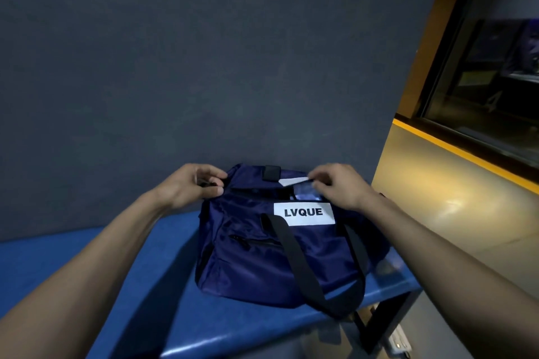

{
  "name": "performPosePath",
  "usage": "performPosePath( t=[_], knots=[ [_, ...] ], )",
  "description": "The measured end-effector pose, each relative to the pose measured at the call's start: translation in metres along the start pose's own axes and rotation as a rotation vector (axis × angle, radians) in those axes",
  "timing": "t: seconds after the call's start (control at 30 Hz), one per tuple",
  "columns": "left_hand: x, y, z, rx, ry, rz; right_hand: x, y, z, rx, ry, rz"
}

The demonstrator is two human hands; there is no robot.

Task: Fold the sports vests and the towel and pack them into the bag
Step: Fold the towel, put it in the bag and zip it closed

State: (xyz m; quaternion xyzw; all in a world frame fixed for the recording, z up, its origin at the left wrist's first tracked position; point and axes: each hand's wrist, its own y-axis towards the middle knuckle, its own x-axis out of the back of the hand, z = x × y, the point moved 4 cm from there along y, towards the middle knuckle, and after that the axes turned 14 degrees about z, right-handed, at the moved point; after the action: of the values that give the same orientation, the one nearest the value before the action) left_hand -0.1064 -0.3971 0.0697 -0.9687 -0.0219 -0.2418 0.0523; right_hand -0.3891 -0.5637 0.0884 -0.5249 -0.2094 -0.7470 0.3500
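A navy blue bag (280, 256) is sitting on the blue padded surface (87, 285), close against the dark grey wall (175, 52) behind it and near the surface's right end. A white label (304, 213) printed "LVQUE" is showing on the side of the bag facing the camera, just below the bag's top opening. A black strap (294, 259) is draping from beside the label down the front of the bag and looping onto the surface at the bag's lower right corner. A zipped pocket (253, 242) is lying left of the strap on the bag's front.

Both arms are reaching forward to the top of the bag. The left hand (194, 183) is gripping the bag's top left end, with fingers and thumb curled around the fabric and a dark bit of hardware there. The right hand (339, 185) is pinching something at the bag's top right, above the label, with its fingers bent; what exactly it is pinching is hard to tell. Just left of that hand, a pale strip (293, 181) is showing at the bag's top edge, and a lighter bluish patch is peeking out of the opening beneath the hand. A black tab (272, 172) is sticking up at the top middle of the bag, between the two hands.

To the right of the bag, a yellow-trimmed window frame (466, 151) is running along a pale wall.
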Motion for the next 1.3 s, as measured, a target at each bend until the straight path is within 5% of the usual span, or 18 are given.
performPosePath(
  t=[0.4, 0.87, 1.0, 1.3],
  knots=[
    [0.014, -0.050, 0.024, -0.067, -0.252, -0.321, -0.067, 0.032, 0.136, 0.263, 0.123, 0.198],
    [0.120, -0.231, 0.057, -0.003, -0.133, -0.529, -0.127, 0.038, 0.307, 0.485, 0.216, 0.243],
    [0.109, -0.257, 0.090, -0.035, -0.416, -0.588, -0.143, 0.043, 0.325, 0.469, 0.160, 0.277],
    [0.029, -0.269, 0.155, 0.169, -0.221, -0.407, -0.166, 0.041, 0.315, 0.390, -0.002, 0.279]
  ],
)
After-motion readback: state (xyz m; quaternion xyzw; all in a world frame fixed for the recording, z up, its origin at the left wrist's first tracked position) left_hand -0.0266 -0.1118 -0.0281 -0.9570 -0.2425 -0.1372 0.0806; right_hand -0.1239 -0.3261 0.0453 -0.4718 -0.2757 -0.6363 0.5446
